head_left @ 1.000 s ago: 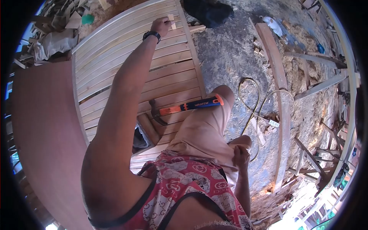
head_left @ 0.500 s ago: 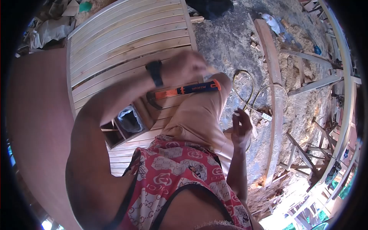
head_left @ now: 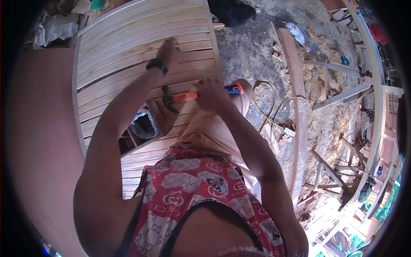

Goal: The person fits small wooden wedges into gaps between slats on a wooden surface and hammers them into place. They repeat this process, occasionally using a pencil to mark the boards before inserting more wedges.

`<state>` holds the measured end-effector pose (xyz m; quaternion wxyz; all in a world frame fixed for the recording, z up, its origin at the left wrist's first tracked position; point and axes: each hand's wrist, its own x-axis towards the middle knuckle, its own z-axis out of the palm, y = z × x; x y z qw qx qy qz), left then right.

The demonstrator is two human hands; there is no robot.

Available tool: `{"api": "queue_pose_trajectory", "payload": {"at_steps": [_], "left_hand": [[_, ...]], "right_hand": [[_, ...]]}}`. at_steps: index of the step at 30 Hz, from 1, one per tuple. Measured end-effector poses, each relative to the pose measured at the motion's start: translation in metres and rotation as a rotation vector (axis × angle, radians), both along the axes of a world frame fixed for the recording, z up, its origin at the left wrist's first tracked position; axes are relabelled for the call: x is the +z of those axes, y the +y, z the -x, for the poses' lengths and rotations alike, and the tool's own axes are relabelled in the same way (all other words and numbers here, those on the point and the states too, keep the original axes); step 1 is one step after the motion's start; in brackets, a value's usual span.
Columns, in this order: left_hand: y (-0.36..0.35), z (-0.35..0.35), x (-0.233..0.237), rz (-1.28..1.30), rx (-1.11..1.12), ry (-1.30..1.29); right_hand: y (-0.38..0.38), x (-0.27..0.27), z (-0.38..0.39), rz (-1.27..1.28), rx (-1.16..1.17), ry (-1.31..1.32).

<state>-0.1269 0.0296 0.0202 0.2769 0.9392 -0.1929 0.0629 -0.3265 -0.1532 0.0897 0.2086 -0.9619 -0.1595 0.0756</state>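
My right hand [head_left: 210, 95] is wrapped round the middle of a claw hammer [head_left: 184, 97] with an orange and dark blue handle. The hammer's dark head points left, over the slats beside my thigh. My left hand [head_left: 169, 52], below a black wristband [head_left: 156, 65], is held over the slatted wooden panel [head_left: 141, 36], its fingers curled together. Whatever those fingers hold, if anything, is too small to make out. A wooden box [head_left: 155, 112] with a plastic-lined compartment [head_left: 144, 124] stands on the slats near the hammer head.
A smooth brown board [head_left: 45, 128] borders the panel on the left. At right, a looped cable [head_left: 274, 112] with a white socket block [head_left: 289, 132] lies on the sawdust-strewn floor by a long timber [head_left: 295, 68]. Wooden frames [head_left: 338, 171] stand farther right.
My left hand has moved left and farther out over the slats. My right hand has come in from the right and taken hold of the hammer's handle.
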Motion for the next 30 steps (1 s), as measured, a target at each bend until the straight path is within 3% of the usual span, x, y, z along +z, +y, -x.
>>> {"api": "queue_pose_trajectory", "payload": {"at_steps": [3, 5, 8, 10, 12, 14, 18, 21, 29, 30], "left_hand": [[0.02, -0.044, -0.007, -0.091, 0.153, 0.015], [0.018, -0.06, 0.005, -0.158, 0.407, 0.055], [0.01, -0.08, -0.021, -0.197, 0.412, -0.013], [0.002, -0.079, -0.032, -0.208, 0.354, -0.048], [-0.002, -0.071, -0.045, -0.22, 0.3, -0.067], [-0.004, -0.067, -0.053, -0.255, 0.265, -0.171], [-0.003, -0.068, -0.052, -0.253, 0.246, -0.179], [-0.002, -0.071, -0.057, -0.222, 0.227, -0.153], [-0.002, -0.069, -0.052, -0.241, 0.268, -0.058], [-0.002, -0.069, -0.052, -0.242, 0.275, -0.052]], "right_hand": [[0.04, -0.019, -0.026, 0.105, 0.106, 0.294], [0.052, -0.02, -0.035, 0.145, 0.165, 0.421], [0.055, 0.0, -0.044, 0.263, 0.26, 0.381], [0.044, 0.014, -0.045, 0.155, 0.085, 0.526], [0.023, -0.02, -0.057, 0.186, 0.011, 0.518], [-0.002, 0.006, -0.078, 0.108, -0.219, 0.412], [-0.041, 0.006, -0.136, -0.032, -0.396, 0.194], [-0.044, 0.022, -0.178, -0.127, -0.387, 0.389], [-0.031, 0.007, -0.215, 0.053, -0.385, 0.462], [-0.031, 0.005, -0.212, 0.078, -0.345, 0.377]]}}
